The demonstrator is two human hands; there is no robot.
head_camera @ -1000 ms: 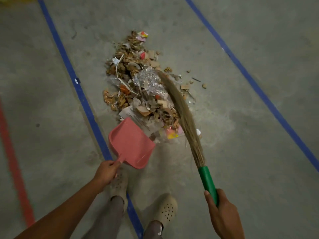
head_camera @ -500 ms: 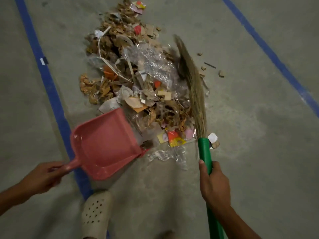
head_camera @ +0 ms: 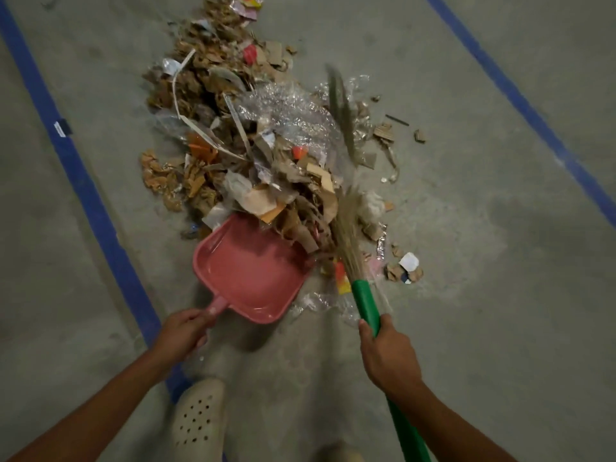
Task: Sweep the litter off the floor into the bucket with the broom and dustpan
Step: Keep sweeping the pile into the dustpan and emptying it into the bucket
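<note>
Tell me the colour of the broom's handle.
Green; the broom handle shows best in the head view, gripped by the right hand.

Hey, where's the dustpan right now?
In the head view the pink dustpan sits lower centre, mouth against the litter pile, left of the broom, its handle gripped by the left hand.

Pink plastic dustpan (head_camera: 250, 275), lower centre, mouth against the near edge of the heap of paper, cardboard and plastic litter (head_camera: 233, 155); green-handled straw broom (head_camera: 365, 298) along the heap's right.
</note>
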